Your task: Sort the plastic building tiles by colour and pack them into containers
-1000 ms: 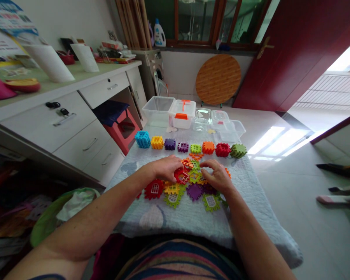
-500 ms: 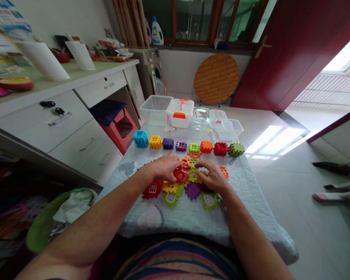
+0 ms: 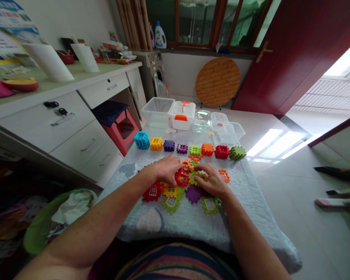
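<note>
My left hand (image 3: 168, 170) has its fingers curled at the edge of a red openwork building tile (image 3: 182, 178). From the other side, my right hand (image 3: 211, 180) pinches a lime-green building tile (image 3: 193, 179), thumb and fingertips on its edge. The two tiles lie side by side, and I cannot tell whether they interlock. Around the hands lie loose tiles: a red window tile (image 3: 153, 191), a yellow tile (image 3: 170, 190), a green window tile (image 3: 172, 202), a purple tile (image 3: 194, 194), another green window tile (image 3: 210, 205) and an orange tile (image 3: 224, 175).
Beyond the hands stands a row of tile stacks sorted by colour, from a blue stack (image 3: 141, 140) to an olive-green stack (image 3: 237, 153). Behind it are a clear plastic bin (image 3: 158, 112), a lidded box with orange latches (image 3: 182, 116) and smaller clear containers (image 3: 202, 121).
The view has shifted slightly. My right hand's fingers have moved a little on the lime-green tile. My left hand stays at the red tile.
</note>
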Action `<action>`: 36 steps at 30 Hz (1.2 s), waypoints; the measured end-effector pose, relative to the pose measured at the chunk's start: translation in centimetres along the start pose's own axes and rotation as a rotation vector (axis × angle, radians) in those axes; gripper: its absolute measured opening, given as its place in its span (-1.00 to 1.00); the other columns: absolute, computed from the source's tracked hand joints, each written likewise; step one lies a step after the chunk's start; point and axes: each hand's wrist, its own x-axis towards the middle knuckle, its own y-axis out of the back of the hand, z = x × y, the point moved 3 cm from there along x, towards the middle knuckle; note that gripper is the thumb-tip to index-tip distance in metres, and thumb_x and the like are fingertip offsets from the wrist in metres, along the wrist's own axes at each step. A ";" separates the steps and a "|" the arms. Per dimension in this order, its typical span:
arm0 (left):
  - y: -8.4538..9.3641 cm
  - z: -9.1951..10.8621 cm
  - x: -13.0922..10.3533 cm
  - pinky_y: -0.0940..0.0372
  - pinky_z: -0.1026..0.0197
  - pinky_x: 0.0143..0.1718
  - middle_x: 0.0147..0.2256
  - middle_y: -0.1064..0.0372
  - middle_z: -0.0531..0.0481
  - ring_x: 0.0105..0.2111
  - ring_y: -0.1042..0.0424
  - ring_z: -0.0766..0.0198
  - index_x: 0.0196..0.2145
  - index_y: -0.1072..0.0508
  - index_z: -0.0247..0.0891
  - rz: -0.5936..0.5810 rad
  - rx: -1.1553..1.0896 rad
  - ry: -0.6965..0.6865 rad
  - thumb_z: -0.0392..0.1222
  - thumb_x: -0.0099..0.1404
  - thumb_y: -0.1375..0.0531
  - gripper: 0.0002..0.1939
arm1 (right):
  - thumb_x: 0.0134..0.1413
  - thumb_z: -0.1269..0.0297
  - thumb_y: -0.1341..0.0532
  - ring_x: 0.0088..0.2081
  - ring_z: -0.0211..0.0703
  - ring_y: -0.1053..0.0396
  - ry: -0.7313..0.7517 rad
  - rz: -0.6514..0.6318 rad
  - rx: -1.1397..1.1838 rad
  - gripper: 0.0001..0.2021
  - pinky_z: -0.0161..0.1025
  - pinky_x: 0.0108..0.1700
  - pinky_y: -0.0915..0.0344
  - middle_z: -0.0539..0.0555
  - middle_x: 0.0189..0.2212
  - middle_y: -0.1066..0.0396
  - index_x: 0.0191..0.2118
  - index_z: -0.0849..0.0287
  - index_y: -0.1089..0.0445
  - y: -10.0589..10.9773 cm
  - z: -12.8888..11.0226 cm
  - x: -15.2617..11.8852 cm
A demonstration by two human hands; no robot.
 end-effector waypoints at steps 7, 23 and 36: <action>0.0 1.1 0.3 -0.22 0.01 -0.03 -0.20 -0.42 -0.18 -0.16 -0.35 -0.02 -0.28 -0.46 -0.30 0.151 -0.064 0.015 0.03 0.01 -0.32 -0.61 | -0.03 0.04 -0.37 -0.07 0.04 -0.34 0.077 -0.081 -0.066 -0.48 -0.01 0.01 -0.26 0.17 -0.09 -0.43 0.03 0.14 -0.37 -0.6 -0.9 0.2; -4.9 -8.7 -7.5 -0.29 0.06 0.02 -0.14 -0.47 -0.11 -0.12 -0.45 0.11 -0.13 -0.45 -0.25 0.848 -0.607 0.532 0.05 0.20 -0.22 -0.62 | -0.06 0.08 -0.36 -0.07 0.05 -0.19 0.065 -0.116 -0.279 -0.51 0.01 0.01 -0.17 0.14 -0.11 -0.31 0.03 0.08 -0.41 -1.7 -1.9 0.6; -8.5 -10.2 -7.1 -0.37 0.15 -0.12 -0.24 -0.52 -0.07 -0.24 -0.49 0.16 -0.17 -0.50 -0.26 0.770 -0.826 0.562 0.11 0.14 -0.23 -0.57 | -0.10 0.19 -0.34 -0.04 0.08 -0.18 0.081 -0.245 -0.434 -0.52 -0.01 0.01 -0.12 0.19 -0.06 -0.31 0.00 0.13 -0.40 -2.4 -3.0 1.6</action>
